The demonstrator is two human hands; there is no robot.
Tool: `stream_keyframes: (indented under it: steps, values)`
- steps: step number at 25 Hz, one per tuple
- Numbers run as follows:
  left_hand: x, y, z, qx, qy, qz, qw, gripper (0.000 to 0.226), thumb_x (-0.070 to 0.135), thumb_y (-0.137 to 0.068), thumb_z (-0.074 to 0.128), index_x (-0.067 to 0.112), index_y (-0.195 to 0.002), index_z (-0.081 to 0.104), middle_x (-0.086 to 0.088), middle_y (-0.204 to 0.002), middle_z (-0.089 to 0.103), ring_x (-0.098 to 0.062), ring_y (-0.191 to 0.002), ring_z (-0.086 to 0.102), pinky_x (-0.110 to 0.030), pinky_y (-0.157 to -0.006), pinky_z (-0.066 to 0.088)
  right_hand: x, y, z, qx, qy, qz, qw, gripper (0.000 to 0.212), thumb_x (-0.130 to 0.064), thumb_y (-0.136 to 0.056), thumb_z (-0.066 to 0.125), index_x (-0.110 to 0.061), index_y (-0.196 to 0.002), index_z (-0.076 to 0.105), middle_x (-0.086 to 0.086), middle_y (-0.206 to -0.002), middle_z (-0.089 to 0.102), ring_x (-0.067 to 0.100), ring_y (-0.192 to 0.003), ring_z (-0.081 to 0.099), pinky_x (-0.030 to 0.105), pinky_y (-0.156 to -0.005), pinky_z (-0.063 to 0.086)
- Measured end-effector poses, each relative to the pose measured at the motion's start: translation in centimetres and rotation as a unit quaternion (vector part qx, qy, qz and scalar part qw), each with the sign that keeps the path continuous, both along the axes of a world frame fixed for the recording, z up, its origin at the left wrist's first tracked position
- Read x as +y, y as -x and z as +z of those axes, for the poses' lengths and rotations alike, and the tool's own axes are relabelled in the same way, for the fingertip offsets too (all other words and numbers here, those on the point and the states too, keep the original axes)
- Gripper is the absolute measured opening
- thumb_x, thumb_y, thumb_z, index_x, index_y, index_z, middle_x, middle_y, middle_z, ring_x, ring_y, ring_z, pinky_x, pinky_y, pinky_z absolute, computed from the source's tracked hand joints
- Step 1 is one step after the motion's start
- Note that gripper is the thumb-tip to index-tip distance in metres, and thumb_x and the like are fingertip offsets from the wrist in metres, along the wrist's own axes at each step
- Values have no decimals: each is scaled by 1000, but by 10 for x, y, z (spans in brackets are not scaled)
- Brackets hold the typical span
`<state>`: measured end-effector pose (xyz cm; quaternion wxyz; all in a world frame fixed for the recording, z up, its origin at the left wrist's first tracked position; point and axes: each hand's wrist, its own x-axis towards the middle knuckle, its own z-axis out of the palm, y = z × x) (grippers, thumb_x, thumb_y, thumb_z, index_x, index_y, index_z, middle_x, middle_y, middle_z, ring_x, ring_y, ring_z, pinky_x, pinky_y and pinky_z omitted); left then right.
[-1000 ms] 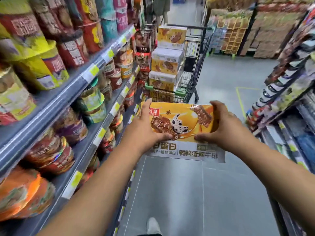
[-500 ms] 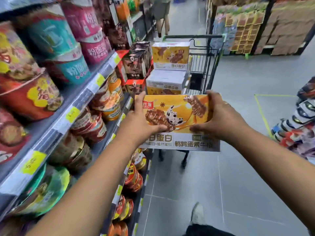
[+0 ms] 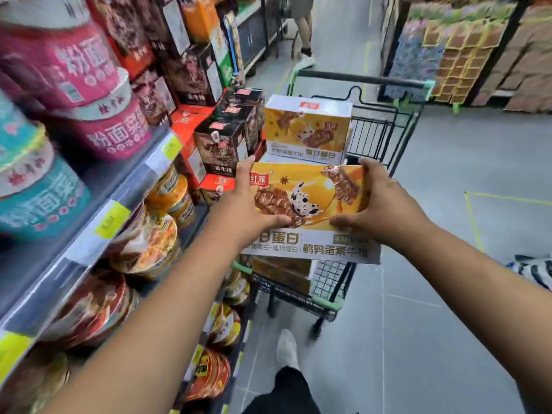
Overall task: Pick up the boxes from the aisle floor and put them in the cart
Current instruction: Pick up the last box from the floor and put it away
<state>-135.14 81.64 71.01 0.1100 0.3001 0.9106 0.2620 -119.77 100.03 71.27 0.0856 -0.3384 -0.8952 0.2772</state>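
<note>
Fingers (image 3: 248,167) of the left hand (image 3: 240,210) clasp the left end of a yellow snack box (image 3: 310,198). The thumb lies on the printed face and one finger runs up the edge; the others are hidden behind the carton. The right hand (image 3: 385,204) grips the opposite end the same way, thumb on the front and the remaining fingers out of sight behind the far side. Between the two hands the box is held off the floor, face tilted toward the camera, above the near end of the cart (image 3: 331,276).

Its lower white strip covers much of the basket. Behind it one stacked box (image 3: 307,130) of the same kind shows fully, resting on a pale carton (image 3: 273,158) of which only a sliver appears. Below the held box, more yellow carton sides (image 3: 280,270) show through the wire, too cut off to count. That makes at least three boxes in the cart, plus the one in the hands.

To the left, the shelves (image 3: 119,186) hold blurred noodle bowls, and dark boxes (image 3: 221,144) stand at their far end. One pale shoe (image 3: 286,348) shows below. Another person's legs (image 3: 304,34) stand up the aisle, cut off at the top edge.
</note>
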Motion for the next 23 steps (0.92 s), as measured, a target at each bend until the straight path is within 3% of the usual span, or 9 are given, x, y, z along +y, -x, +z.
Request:
stream_keyframes:
  steps: [6, 11, 18, 23]
  values:
    - [82, 114, -14, 18, 1, -30, 999, 125, 60, -59, 84, 42, -148, -2, -14, -129, 58, -34, -108, 61, -37, -85, 50, 67, 101, -7, 17, 6, -52, 998, 108, -44, -56, 90, -38, -138, 20, 10, -129, 52, 29, -110, 57, 44, -94, 50]
    - [137, 183, -24, 29, -18, -25, 999, 120, 55, -56, 87, 44, -142, 4, -15, -126, 57, -39, -110, 59, -46, -91, 50, 100, 162, -21, 30, 8, -91, 995, 98, -34, -69, 85, -35, -142, 19, 13, -138, 41, 33, -111, 57, 41, -95, 47]
    - [153, 197, -67, 4, -86, -10, 996, 103, 44, -63, 88, 41, -133, 12, -11, -135, 46, -33, -119, 51, -45, -94, 47, 107, 174, -58, 69, 16, -108, 992, 67, -22, -82, 73, -32, -132, 30, 4, -141, 32, 24, -102, 56, 32, -79, 48]
    - [144, 188, -90, 18, -73, -8, 997, 98, 43, -69, 84, 41, -132, 11, -12, -146, 33, -36, -125, 46, -44, -92, 47, 101, 165, -75, 68, 17, -103, 992, 61, -20, -83, 72, -31, -129, 34, 5, -145, 29, 24, -111, 53, 27, -81, 42]
